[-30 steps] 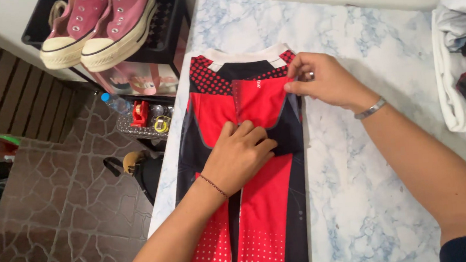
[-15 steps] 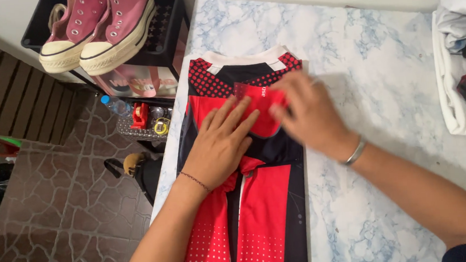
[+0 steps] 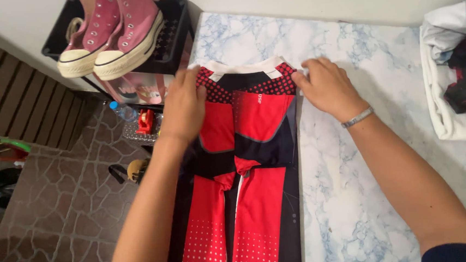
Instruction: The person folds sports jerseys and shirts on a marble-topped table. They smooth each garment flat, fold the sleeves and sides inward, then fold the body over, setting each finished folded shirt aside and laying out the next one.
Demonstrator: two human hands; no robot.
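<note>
1. Left hand (image 3: 184, 108): fingers together and curled over the left collar corner of the folded jersey (image 3: 243, 163); whether cloth is pinched beneath them cannot be told.
2. Right hand (image 3: 325, 88): fingers side by side, bent at the tips, pressing on the right collar corner of the jersey; a metal bracelet (image 3: 358, 117) circles the wrist.
3. Jersey: red and black with a white collar band (image 3: 245, 68), folded into a narrow strip. Its long axis runs from the collar, at the fingers, back toward the person; both hands sit at the far end, equally near it.
4. Marble-patterned table (image 3: 366, 154): bears the jersey along its left edge.
5. Pile of folded clothes (image 3: 456, 77): right of the jersey, well apart.
6. Pink sneakers (image 3: 114, 32) on a black rack (image 3: 174, 34): left of the collar, off the table.
</note>
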